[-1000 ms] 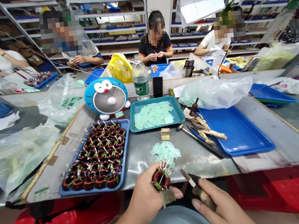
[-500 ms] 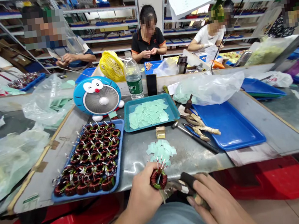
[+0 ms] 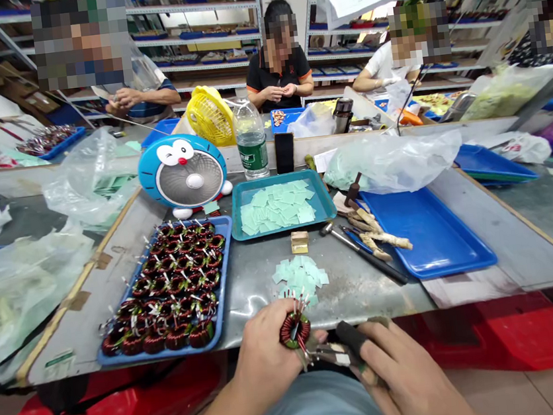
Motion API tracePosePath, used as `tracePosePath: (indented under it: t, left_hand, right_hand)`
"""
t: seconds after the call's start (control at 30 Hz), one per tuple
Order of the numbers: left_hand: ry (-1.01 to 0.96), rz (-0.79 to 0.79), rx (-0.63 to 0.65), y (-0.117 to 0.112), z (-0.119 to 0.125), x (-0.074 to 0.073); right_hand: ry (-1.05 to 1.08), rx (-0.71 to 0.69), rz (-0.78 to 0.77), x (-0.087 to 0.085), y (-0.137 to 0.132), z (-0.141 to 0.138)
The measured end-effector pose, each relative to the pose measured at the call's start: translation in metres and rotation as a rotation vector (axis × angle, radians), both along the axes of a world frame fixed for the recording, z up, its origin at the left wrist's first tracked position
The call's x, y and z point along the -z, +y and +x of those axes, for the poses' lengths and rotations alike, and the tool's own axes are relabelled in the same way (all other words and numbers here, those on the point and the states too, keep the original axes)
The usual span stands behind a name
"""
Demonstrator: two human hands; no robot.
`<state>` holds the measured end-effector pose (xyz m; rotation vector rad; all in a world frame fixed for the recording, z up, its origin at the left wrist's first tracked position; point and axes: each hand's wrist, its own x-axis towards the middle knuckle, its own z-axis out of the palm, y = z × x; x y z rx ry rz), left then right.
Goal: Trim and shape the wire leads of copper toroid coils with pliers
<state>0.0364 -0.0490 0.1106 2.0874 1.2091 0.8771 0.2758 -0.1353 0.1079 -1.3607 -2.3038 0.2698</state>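
Note:
My left hand [image 3: 265, 347] is closed around a toroidal coil [image 3: 286, 333] wound with dark red wire, held above my lap just off the table's front edge. Pale-tipped wire ends stick up from the coil. In my right hand [image 3: 401, 363] is a pair of pliers [image 3: 329, 353] with dark wrapped handles. The jaws are at the lower side of the coil, by a wire end there; whether they grip it I cannot tell. Left of my hands, a blue tray [image 3: 232, 252] holds rows of similar coils. Light green paper pieces [image 3: 300, 275] lie loose beyond the coil.
A teal tray [image 3: 333, 213] holds more green pieces, with a small wooden block [image 3: 299, 242] before it. A hammer [image 3: 369, 257], root-like pieces [image 3: 385, 240] and a blue tray [image 3: 434, 236] lie right. A fan [image 3: 193, 180] and bottle [image 3: 252, 147] stand behind. Co-workers sit opposite.
The pliers' jaws have come up against the coil's lower side, and a wire end now shows there. The handles look closer together. The whole view has shifted slightly.

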Motion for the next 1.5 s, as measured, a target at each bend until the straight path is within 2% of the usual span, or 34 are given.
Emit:
tracePosePath:
  t: [0.1,0.2,0.3,0.43,0.67,0.87,1.0,1.1,1.2,1.3,1.4,1.5]
  left_hand:
    - [-0.042,0.047,0.05,-0.001,0.0,-0.004]
    - [-0.081,0.018,0.128,-0.001,0.0,-0.01]
    - [-0.109,-0.119,0.135,-0.001,0.0,-0.016]
    - [-0.101,-0.284,0.12,0.001,-0.001,-0.018]
    - [-0.105,-0.348,0.116,0.0,0.002,-0.018]
    - [-0.099,-0.425,0.156,0.003,0.002,-0.025]
    - [-0.073,-0.491,0.198,0.005,0.003,-0.033]
    - [-0.071,-0.51,0.199,0.005,0.004,-0.038]
    - [-0.051,-0.469,0.13,0.004,0.006,-0.041]
    - [0.036,-0.357,0.081,0.005,0.01,-0.044]
    - [0.092,-0.27,0.061,0.006,0.013,-0.046]
    - [0.096,-0.218,0.047,0.006,0.014,-0.042]
  right_hand:
    - [0.041,0.005,-0.02,-0.005,0.003,0.003]
    - [0.175,0.001,-0.233,-0.013,0.01,0.004]
    - [0.302,0.035,-0.427,-0.02,0.018,0.001]
    - [0.233,0.024,-0.305,-0.021,0.021,0.001]
    - [0.041,-0.077,-0.162,-0.018,0.027,0.002]
    - [0.038,-0.073,-0.08,-0.013,0.025,0.004]
    - [-0.002,-0.062,0.013,-0.019,0.023,0.009]
    - [0.001,-0.062,-0.013,-0.022,0.027,0.01]
    - [0.11,-0.029,-0.04,-0.014,0.032,0.006]
    - [0.189,-0.008,-0.026,-0.001,0.034,0.004]
    - [0.128,-0.012,0.017,0.008,0.035,0.007]
    - [0.052,-0.004,0.089,0.008,0.036,0.013]
